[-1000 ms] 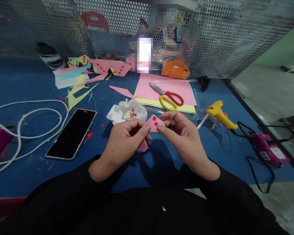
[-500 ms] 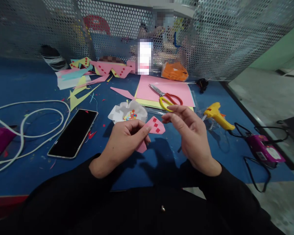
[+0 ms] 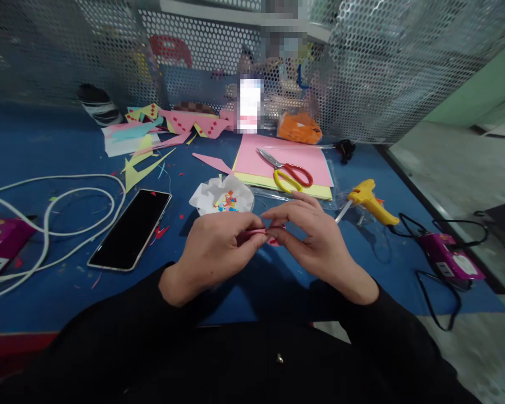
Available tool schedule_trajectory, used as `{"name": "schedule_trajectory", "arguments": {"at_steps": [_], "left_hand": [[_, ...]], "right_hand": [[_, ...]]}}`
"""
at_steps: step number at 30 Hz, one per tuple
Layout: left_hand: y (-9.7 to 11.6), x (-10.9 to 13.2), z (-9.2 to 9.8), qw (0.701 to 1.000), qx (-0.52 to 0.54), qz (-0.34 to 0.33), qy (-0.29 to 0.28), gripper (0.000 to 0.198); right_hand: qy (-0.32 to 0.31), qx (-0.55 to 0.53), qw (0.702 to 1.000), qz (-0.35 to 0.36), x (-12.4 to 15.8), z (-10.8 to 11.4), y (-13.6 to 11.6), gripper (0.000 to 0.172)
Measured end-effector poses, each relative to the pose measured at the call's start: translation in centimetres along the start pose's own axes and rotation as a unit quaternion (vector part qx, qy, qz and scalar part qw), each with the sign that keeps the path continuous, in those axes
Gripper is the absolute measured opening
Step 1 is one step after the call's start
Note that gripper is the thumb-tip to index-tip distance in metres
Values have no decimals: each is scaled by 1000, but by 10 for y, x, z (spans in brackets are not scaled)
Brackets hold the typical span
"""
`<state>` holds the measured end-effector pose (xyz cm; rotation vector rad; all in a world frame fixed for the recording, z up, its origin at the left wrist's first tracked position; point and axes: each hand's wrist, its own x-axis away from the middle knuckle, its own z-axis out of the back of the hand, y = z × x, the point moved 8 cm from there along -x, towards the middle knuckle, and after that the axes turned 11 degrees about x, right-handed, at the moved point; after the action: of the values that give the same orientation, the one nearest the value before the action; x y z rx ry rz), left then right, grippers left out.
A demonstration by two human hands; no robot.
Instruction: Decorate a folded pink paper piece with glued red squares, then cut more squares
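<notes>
pinched one pink paper piece (image 3: 273, 242) in left hand (image 3: 219, 244) and right hand (image 3: 317, 242), above table (image 3: 46, 140), apparently for steadiness; had white bowl (image 3: 200, 197) of coloured bits (image 3: 228, 201) near, likely for easy reach.

Two bare hands, a left hand (image 3: 214, 247) and a right hand (image 3: 317, 238), occupy the centre with one pink paper piece (image 3: 258, 231) and one ruffled white paper bowl (image 3: 201, 197). One pair of red-and-yellow-handled steel scissors (image 3: 280, 165) appears upper centre. One black-screened phone (image 3: 130, 230) lies left, one yellow glue gun (image 3: 368, 199) right; two purple boxes (image 3: 441, 256) mark the side edges.
</notes>
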<state>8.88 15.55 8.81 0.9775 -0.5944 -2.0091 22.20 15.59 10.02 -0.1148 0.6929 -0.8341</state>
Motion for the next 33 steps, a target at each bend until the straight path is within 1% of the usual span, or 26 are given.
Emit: {"name": "schedule_trajectory", "arguments": {"at_steps": [1, 3, 4, 6, 7, 8, 10, 12, 13, 17, 19, 21, 22, 23, 25, 26, 28, 29, 30, 31, 33], "left_hand": [[5, 0, 8, 999, 7, -24, 38, 14], [16, 3, 27, 989, 13, -65, 132, 28], [18, 6, 35, 982, 11, -71, 175, 29], [16, 11, 48, 968, 5, -45, 246, 21], [12, 13, 52, 962, 10, -23, 272, 17], [7, 15, 54, 958, 27, 4, 284, 16], [-7, 16, 50, 954, 92, 75, 274, 19], [-20, 16, 40, 946, 163, 147, 237, 27], [-24, 18, 35, 941, 186, 171, 226, 29], [-28, 25, 31, 932, 190, 208, 226, 21], [-31, 29, 31, 927, 197, 228, 223, 20], [-37, 33, 31, 916, 222, 252, 218, 22], [-40, 35, 33, 910, 234, 263, 218, 22], [-43, 37, 35, 906, 244, 270, 217, 22], [-48, 38, 39, 901, 262, 274, 211, 20], [-50, 38, 41, 900, 270, 273, 205, 18], [-53, 38, 44, 898, 285, 273, 194, 16], [-55, 38, 45, 896, 290, 275, 192, 16], [-56, 38, 46, 894, 293, 278, 192, 16], [-57, 38, 47, 893, 294, 282, 194, 17], [-59, 39, 47, 889, 295, 290, 197, 18]], "right_hand": [[22, -15, 999, -20, 0, 3, 3, 15], [69, -56, 992, -85, 2, 10, 12, 16], [88, -79, 986, -120, 3, 13, 17, 17], [113, -126, 970, -175, 6, 14, 26, 17], [122, -147, 963, -192, 7, 14, 29, 16], [127, -164, 957, -203, 8, 13, 32, 17], [129, -187, 950, -214, 8, 9, 35, 17], [124, -194, 949, -216, 8, 3, 36, 17], [121, -192, 950, -215, 8, 0, 36, 16], [100, -164, 960, -205, 8, -12, 31, 14], [89, -134, 968, -194, 8, -12, 29, 16], [91, -82, 974, -188, 12, -3, 34, 21], [100, -45, 976, -190, 15, 6, 40, 24], [113, -1, 974, -199, 20, 17, 49, 27], [139, 93, 959, -230, 33, 44, 73, 32], [147, 136, 948, -249, 41, 57, 86, 31], [147, 202, 927, -280, 56, 78, 113, 18], [139, 223, 920, -290, 63, 85, 125, 10], [128, 239, 916, -297, 69, 90, 136, 13], [118, 252, 912, -301, 74, 92, 146, 21], [103, 271, 907, -304, 81, 93, 161, 32]]}}
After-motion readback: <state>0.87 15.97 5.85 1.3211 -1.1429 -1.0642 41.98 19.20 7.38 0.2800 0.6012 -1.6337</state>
